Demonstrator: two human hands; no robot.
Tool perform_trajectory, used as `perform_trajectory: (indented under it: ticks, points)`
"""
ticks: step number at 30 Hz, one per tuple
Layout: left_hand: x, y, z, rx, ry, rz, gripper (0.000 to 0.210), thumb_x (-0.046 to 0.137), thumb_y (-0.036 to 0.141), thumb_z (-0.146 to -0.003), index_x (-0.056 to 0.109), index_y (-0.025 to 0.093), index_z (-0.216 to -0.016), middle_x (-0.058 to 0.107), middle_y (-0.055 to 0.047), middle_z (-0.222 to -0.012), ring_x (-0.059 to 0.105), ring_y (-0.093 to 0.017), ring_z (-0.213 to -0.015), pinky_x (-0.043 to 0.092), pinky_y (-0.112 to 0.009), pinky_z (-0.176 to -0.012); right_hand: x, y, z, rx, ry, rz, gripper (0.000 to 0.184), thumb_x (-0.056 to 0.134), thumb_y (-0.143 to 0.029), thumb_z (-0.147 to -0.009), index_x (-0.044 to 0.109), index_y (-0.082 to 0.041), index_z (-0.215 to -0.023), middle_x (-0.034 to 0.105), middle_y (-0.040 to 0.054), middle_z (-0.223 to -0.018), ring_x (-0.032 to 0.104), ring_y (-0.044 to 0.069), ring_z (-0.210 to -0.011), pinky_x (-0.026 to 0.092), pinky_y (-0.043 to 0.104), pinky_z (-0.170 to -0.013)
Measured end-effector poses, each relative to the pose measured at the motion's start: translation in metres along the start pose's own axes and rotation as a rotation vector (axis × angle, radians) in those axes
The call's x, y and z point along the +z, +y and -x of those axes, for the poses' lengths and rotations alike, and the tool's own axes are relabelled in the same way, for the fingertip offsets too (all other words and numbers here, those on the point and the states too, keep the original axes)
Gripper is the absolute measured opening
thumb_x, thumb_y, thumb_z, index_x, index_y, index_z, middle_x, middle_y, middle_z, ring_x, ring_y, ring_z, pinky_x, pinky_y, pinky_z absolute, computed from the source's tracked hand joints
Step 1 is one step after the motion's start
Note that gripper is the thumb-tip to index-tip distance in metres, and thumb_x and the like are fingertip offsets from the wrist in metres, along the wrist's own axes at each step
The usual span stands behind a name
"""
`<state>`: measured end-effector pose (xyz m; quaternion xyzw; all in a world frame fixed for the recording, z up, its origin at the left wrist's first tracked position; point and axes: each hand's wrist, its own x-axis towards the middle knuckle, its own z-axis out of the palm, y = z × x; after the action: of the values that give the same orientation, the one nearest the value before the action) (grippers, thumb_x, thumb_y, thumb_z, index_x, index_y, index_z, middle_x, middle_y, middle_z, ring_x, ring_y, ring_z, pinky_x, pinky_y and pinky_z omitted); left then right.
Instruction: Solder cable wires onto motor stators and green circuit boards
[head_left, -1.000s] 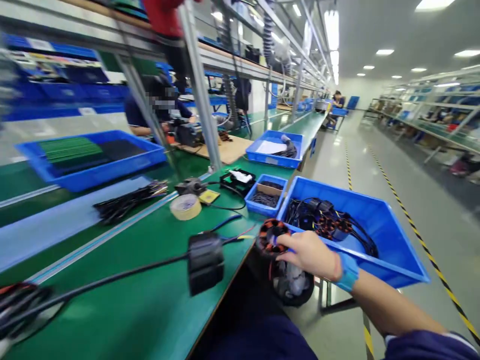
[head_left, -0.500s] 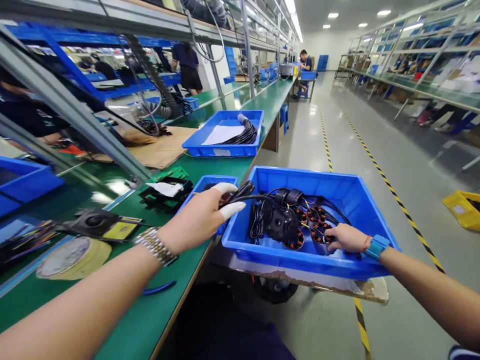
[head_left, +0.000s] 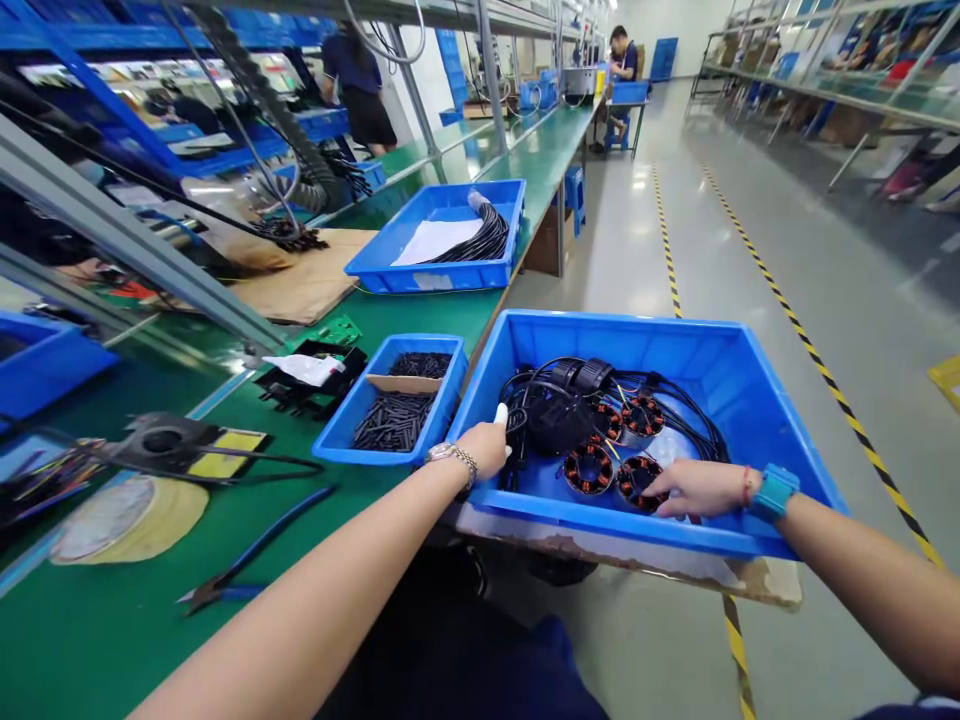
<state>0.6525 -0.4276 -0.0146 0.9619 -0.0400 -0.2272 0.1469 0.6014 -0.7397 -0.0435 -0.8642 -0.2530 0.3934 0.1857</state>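
Observation:
A large blue bin (head_left: 720, 375) stands on a low stand beside the green bench (head_left: 112, 640). It holds several copper-wound stators (head_left: 589, 467) and a black motor part (head_left: 555, 415) with black cables. My left hand (head_left: 484, 448), with a metal watch and a white finger cot, reaches over the bin's left wall and touches the black cable bundle (head_left: 514, 440); its fingers are hidden. My right hand (head_left: 694, 488), wearing a teal wristband, lies inside the bin with its fingers on one stator (head_left: 636, 478).
On the bench are a small blue bin of black tubes (head_left: 397, 405), blue-handled pliers (head_left: 247, 562), a tape roll (head_left: 127, 515) and a further blue bin with cables (head_left: 442, 240). An aisle with striped floor tape (head_left: 825, 375) runs right. Other people (head_left: 360, 80) work farther off.
My left hand has come down from above the bin's edge, with the black cable, into the bin. My right hand stays on the stators. The camera has tilted down.

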Motion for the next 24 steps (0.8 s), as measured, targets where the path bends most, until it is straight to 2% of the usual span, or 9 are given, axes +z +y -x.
perform_trajectory:
  ticks: [3,5,9,11,14,16,18,20,24]
  points:
    - [0.004,-0.002,0.000,0.009,-0.058,-0.130,0.070,0.051,0.013,-0.075,0.021,0.004,-0.138,0.061,-0.025,-0.108,0.057,-0.030,-0.103,0.043,-0.039,-0.085,-0.005,0.000,-0.002,0.020,0.171,0.029,0.035,0.042,-0.040,-0.083,0.066,-0.017,-0.074,0.064,0.0026,-0.062,0.058,0.011,-0.049,0.043,0.021,-0.051]
    - [0.002,-0.001,0.003,0.022,-0.071,-0.185,0.070,0.050,0.013,-0.075,0.020,0.002,-0.138,0.060,-0.026,-0.108,0.058,-0.030,-0.103,0.044,-0.038,-0.084,-0.008,-0.001,-0.003,0.038,0.345,0.065,0.038,0.038,-0.040,-0.086,0.064,-0.016,-0.072,0.064,0.0051,-0.065,0.060,0.015,-0.059,0.045,0.025,-0.059]
    - [-0.008,-0.002,0.021,0.084,-0.095,-0.226,0.073,0.054,0.018,-0.072,0.024,0.003,-0.137,0.060,-0.025,-0.110,0.058,-0.030,-0.103,0.045,-0.038,-0.083,-0.012,-0.015,-0.008,-0.026,0.582,0.081,0.031,0.041,-0.039,-0.085,0.059,-0.019,-0.100,0.064,0.0085,-0.098,0.060,0.020,-0.089,0.045,0.033,-0.082]
    - [-0.013,-0.005,0.032,0.119,-0.096,-0.225,0.069,0.054,0.016,-0.071,0.030,0.008,-0.136,0.061,-0.021,-0.110,0.059,-0.028,-0.101,0.047,-0.036,-0.081,-0.015,-0.030,-0.020,-0.091,0.642,0.065,0.041,0.047,-0.040,-0.082,0.050,-0.019,-0.117,0.054,0.0090,-0.120,0.053,0.020,-0.107,0.040,0.034,-0.093]
    - [-0.018,-0.009,0.044,0.139,-0.061,-0.219,0.055,0.048,0.007,-0.070,0.047,0.013,-0.125,0.064,-0.017,-0.107,0.061,-0.026,-0.098,0.048,-0.034,-0.079,-0.021,-0.055,-0.053,-0.142,0.706,0.015,0.068,0.057,-0.046,-0.075,0.033,-0.018,-0.132,0.041,0.0110,-0.134,0.043,0.022,-0.120,0.036,0.036,-0.100]
    - [-0.024,-0.010,0.049,0.137,-0.009,-0.215,0.051,0.044,0.003,-0.069,0.055,0.013,-0.118,0.065,-0.016,-0.105,0.061,-0.026,-0.098,0.048,-0.034,-0.080,-0.026,-0.066,-0.075,-0.122,0.747,-0.031,0.078,0.063,-0.048,-0.069,0.032,-0.016,-0.133,0.042,0.0144,-0.132,0.044,0.026,-0.119,0.037,0.040,-0.099]
    - [-0.035,-0.009,0.054,0.131,0.057,-0.212,0.047,0.043,0.003,-0.071,0.058,0.013,-0.115,0.065,-0.016,-0.105,0.060,-0.026,-0.100,0.047,-0.036,-0.084,-0.031,-0.070,-0.091,-0.078,0.774,-0.084,0.078,0.066,-0.049,-0.065,0.037,-0.014,-0.128,0.050,0.0162,-0.123,0.049,0.028,-0.112,0.039,0.043,-0.094]
    - [-0.053,-0.007,0.062,0.138,0.150,-0.205,0.044,0.042,0.006,-0.074,0.058,0.013,-0.114,0.065,-0.014,-0.106,0.058,-0.026,-0.102,0.044,-0.037,-0.088,-0.035,-0.067,-0.097,-0.044,0.770,-0.145,0.071,0.062,-0.050,-0.069,0.040,-0.012,-0.125,0.057,0.0152,-0.111,0.056,0.025,-0.099,0.045,0.041,-0.085]
    - [-0.096,0.002,0.084,0.206,0.443,-0.164,0.040,0.046,0.014,-0.076,0.060,0.022,-0.112,0.067,-0.005,-0.101,0.060,-0.024,-0.096,0.044,-0.035,-0.088,-0.039,-0.064,-0.089,-0.091,0.636,-0.225,0.050,0.029,-0.049,-0.089,0.046,-0.013,-0.120,0.063,0.0102,-0.100,0.062,0.016,-0.080,0.050,0.028,-0.065]
